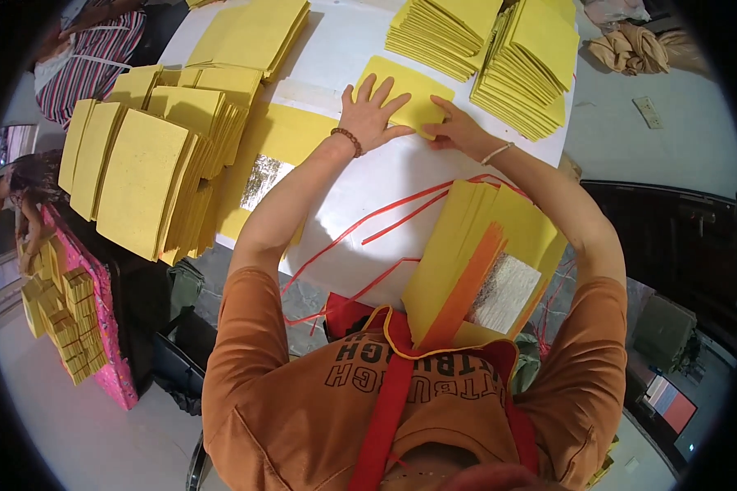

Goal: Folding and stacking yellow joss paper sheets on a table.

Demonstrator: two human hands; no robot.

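Head view, looking down over the person's chest and orange shirt (303, 409) onto a white table (385, 180).

Left hand (373, 114): open, fingers spread flat, palm pressed down on a single yellow sheet (413, 86) lying on the table near its far side. A bead bracelet (348, 141) sits on the wrist.

Right hand (458, 129): partly curled, fingertips touching the near right edge of the same yellow sheet. Whether it pinches the edge or only rests on it cannot be told. A thin bangle (497, 152) sits on this wrist.

Stacks and packages:
- Two fanned stacks of yellow sheets (499, 57) lie just beyond the hands, at the far right of the table.
- One flat yellow stack (250, 33) lies at the far left of the table.
- Several thick yellow bundles (147, 172) stand on edge and lean together at the table's left side.
- A yellow sheet with a square silver foil patch (262, 180) lies flat under the left forearm.
- A leaning pile of yellow sheets (475, 254) rests against the person's chest, under the right forearm. It shows one orange strip (467, 286) and one silver foil square (508, 290).
- Red string (393, 213) loops across the table between the forearms.

Surroundings: small tied yellow bundles (65, 311) lie on a pink patterned cloth (106, 344) on the lower left. Another person in a striped garment (90, 57) is at the upper left.
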